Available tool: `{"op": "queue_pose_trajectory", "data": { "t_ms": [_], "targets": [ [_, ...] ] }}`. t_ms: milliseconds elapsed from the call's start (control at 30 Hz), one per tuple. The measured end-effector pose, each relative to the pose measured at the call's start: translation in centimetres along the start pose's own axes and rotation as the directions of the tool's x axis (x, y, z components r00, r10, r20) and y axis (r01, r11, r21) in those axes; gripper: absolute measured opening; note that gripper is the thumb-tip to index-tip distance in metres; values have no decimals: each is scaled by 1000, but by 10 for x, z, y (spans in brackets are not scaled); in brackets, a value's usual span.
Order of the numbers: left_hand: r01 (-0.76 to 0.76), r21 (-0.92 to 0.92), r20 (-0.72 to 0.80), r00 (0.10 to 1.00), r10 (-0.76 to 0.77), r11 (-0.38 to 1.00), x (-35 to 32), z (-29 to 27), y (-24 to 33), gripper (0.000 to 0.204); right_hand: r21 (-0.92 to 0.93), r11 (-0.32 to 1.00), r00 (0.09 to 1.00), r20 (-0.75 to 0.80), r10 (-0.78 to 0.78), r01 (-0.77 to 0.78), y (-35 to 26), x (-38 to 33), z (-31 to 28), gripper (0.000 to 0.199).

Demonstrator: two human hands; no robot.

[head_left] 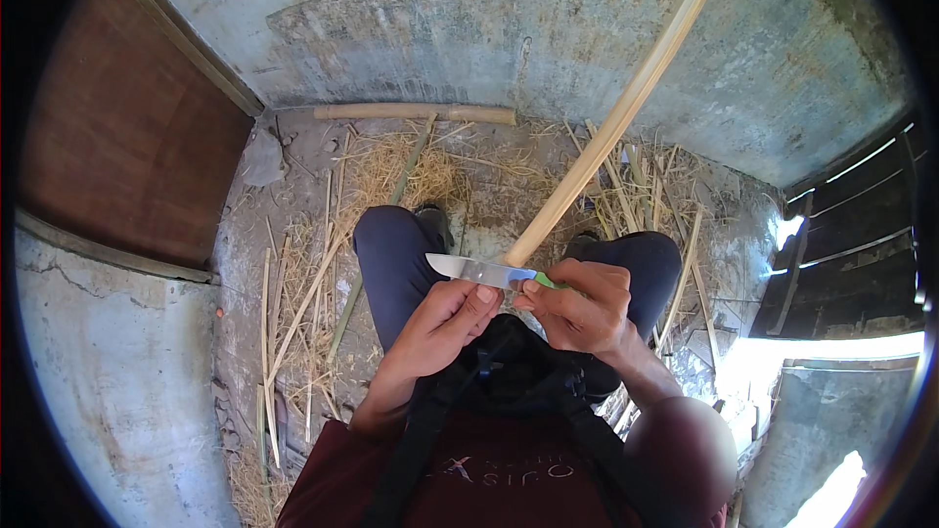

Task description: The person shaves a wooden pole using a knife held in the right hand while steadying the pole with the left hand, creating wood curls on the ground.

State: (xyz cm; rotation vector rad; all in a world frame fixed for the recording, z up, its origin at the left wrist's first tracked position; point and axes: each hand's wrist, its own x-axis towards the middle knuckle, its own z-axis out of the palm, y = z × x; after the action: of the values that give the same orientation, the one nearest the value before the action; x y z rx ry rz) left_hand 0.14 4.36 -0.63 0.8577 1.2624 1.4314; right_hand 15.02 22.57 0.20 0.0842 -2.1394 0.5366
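Over the straw-strewn floor, a long wooden stick slants away from between your knees, your left hand bends its fingers by the blade, hold unclear, and your right hand grips the green-handled knife across the stick's near end.

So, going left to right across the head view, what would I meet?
Brown panel → left hand → right hand → dark boards. The knife and pale stick overlap the hands' span, so their places are unclear and I left them out.
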Motion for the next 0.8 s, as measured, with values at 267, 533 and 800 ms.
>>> {"op": "queue_pose_trajectory", "data": {
  "t_ms": [267, 533, 800],
  "targets": [
    [-82, 235, -118, 987, 112, 968, 2, 8, 2, 45, -39, 999, 999, -51, -6, 4, -2, -1, 1, 27],
    [-60, 319, -133, 985, 108, 946, -7, 7, 8, 39, -61, 970, 945, -247, 214, -236, 20, 13, -24, 19],
    [-56, 232, -125, 988, 87, 971, -3, 9, 7, 45, 22, 999, 998, -28, 48, -47, 12, -1, -12, 21]
  ]
}}
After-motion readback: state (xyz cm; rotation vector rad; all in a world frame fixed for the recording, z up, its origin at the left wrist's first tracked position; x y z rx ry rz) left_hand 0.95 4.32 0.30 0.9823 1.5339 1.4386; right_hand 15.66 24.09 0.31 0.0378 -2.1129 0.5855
